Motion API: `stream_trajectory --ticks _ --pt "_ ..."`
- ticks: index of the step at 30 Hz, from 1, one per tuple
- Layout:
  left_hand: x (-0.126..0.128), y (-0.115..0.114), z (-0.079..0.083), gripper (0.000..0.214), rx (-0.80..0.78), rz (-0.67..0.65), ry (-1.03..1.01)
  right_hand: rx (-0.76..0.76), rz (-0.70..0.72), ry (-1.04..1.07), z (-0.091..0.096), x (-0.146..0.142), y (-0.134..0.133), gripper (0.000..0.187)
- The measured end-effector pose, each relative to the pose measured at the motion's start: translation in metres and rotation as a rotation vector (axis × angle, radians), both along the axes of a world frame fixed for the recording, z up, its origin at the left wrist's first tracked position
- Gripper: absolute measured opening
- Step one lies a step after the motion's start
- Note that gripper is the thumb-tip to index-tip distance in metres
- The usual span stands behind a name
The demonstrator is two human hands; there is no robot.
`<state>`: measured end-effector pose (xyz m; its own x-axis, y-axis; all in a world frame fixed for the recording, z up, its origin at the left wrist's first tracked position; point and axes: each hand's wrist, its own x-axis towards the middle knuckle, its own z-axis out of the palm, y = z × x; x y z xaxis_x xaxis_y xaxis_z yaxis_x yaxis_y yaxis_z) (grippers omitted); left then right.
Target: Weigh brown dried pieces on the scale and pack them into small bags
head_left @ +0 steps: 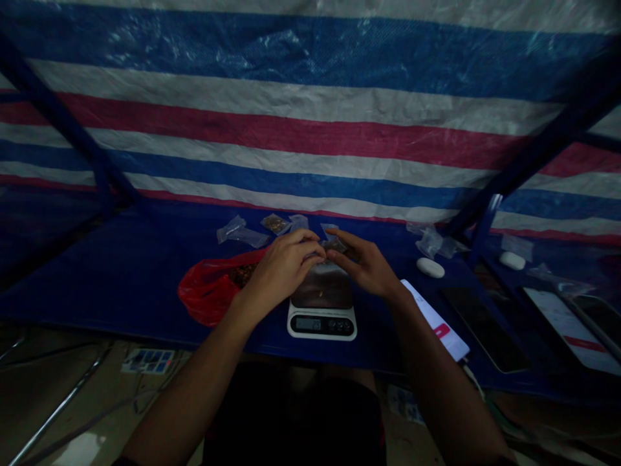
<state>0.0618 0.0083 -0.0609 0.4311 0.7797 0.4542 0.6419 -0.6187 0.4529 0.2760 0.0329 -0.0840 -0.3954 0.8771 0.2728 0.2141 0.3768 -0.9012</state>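
Note:
Both hands meet above a small white kitchen scale (322, 321) with a lit display. My left hand (284, 265) is curled, its fingertips pinching a small clear plastic bag (334, 244) with brown bits in it. My right hand (366, 264) holds the same bag from the other side, fingers partly bent. A few small brown pieces lie on the scale's metal plate. To the left a red plastic bag (206, 292) lies open with brown material showing inside.
Several small clear bags (241, 232) lie behind the hands on the blue tabletop. A white and red card (436, 318) lies right of the scale, then a dark phone (485, 327), a white oval case (430, 267) and more clear bags (434, 243). A striped tarp (310, 129) hangs behind.

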Motion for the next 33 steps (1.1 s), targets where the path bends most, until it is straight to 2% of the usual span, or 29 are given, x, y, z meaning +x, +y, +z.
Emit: stream_trajectory --ticks 4,10,18,27,33 --pt "-0.001 -0.002 0.006 0.014 -0.027 -0.025 -0.019 0.029 -0.017 -0.028 0.001 -0.002 -0.003 0.049" --pt "0.0 -0.001 0.01 0.009 -0.096 -0.077 -0.118 0.1 -0.087 0.032 0.001 -0.005 -0.003 0.032" --pt "0.002 -0.002 0.009 0.011 -0.156 -0.093 -0.166 0.12 -0.151 0.095 0.004 -0.005 -0.004 0.028" --pt "0.005 -0.003 0.006 0.012 -0.238 -0.039 -0.133 0.038 -0.134 0.154 0.002 -0.01 -0.001 0.028" --pt "0.01 -0.002 0.0 0.017 -0.26 -0.057 -0.215 -0.068 -0.088 0.242 0.0 -0.011 0.002 0.034"
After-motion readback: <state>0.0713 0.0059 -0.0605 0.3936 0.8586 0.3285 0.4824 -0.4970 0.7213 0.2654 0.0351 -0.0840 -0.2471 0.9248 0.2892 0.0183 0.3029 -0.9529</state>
